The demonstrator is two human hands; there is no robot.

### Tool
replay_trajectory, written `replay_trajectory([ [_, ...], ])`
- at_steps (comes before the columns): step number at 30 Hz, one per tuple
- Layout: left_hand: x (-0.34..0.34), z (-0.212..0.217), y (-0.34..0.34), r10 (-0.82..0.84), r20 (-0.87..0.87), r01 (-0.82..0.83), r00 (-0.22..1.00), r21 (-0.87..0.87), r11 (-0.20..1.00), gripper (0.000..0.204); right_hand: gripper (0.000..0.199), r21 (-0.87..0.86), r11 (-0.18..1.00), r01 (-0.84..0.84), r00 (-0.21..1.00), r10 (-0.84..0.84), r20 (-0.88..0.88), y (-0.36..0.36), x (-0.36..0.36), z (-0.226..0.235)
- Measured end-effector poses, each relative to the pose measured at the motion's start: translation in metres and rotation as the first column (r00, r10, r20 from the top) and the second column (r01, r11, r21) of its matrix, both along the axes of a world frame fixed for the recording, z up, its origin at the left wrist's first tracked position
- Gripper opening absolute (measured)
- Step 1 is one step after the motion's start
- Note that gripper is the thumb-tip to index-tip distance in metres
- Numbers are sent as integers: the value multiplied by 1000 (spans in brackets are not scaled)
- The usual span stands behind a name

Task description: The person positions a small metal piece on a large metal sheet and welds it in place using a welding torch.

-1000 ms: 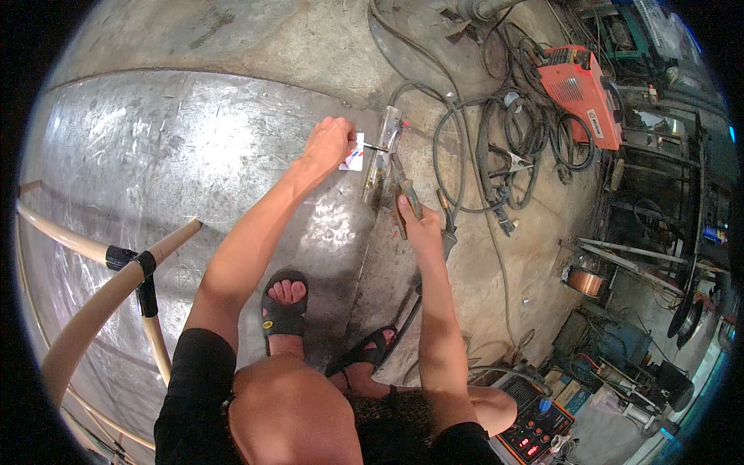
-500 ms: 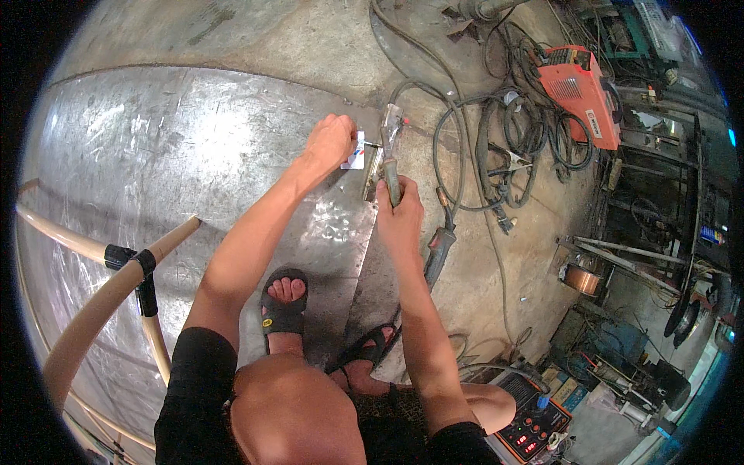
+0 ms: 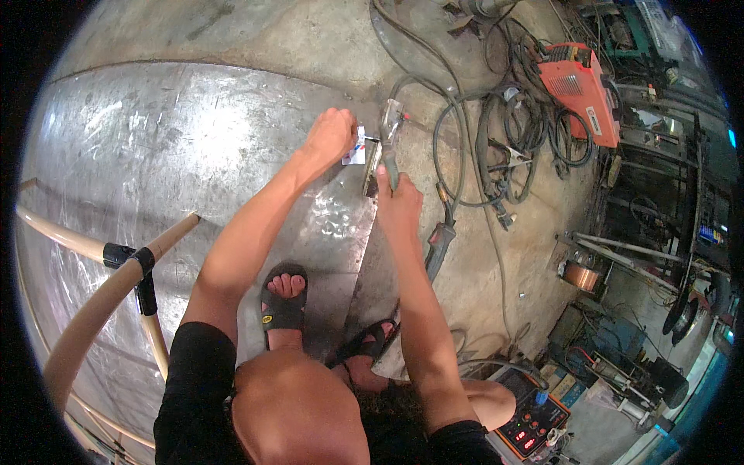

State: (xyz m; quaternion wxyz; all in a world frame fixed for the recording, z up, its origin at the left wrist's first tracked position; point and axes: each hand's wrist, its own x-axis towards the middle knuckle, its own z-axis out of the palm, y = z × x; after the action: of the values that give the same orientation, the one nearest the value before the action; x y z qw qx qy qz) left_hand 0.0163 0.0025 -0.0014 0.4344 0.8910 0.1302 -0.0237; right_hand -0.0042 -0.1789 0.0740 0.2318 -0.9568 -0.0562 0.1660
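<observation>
My left hand point(image 3: 332, 133) is closed, fingertips pinched at a small white card or packet point(image 3: 355, 149) with blue and red marks; what exactly they grip is hidden. A short dark rod point(image 3: 372, 139) lies between those fingers and a tool with a grey-green handle and a metal head point(image 3: 392, 128). My right hand point(image 3: 400, 203) wraps round that handle, thumb along its left side. Below the rod, a narrow metal piece point(image 3: 371, 177) lies at the edge of the large steel sheet point(image 3: 194, 139), just left of my right fingers.
A black torch handle point(image 3: 440, 246) on a cable lies right of my right forearm. Coiled cables point(image 3: 515, 128) run to a red welding machine point(image 3: 581, 97). A panel with lit digits point(image 3: 531, 422) sits lower right, below a copper wire spool point(image 3: 581, 276). Beige pipes point(image 3: 85, 341) stand left.
The tool in my right hand has tilted slightly, so less of its handle shows. My left hand stays nearly in place. The whole view has shifted a little.
</observation>
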Motion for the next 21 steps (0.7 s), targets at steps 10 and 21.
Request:
replay_trajectory([
  [10, 3, 4, -3, 3, 51, -5, 999, 39, 999, 14, 46, 18, 999, -28, 999, 29, -33, -7, 1, -16],
  [21, -2, -6, -1, 18, 94, -22, 995, 40, 999, 10, 53, 188, 972, 144, 979, -112, -168, 5, 0, 1],
])
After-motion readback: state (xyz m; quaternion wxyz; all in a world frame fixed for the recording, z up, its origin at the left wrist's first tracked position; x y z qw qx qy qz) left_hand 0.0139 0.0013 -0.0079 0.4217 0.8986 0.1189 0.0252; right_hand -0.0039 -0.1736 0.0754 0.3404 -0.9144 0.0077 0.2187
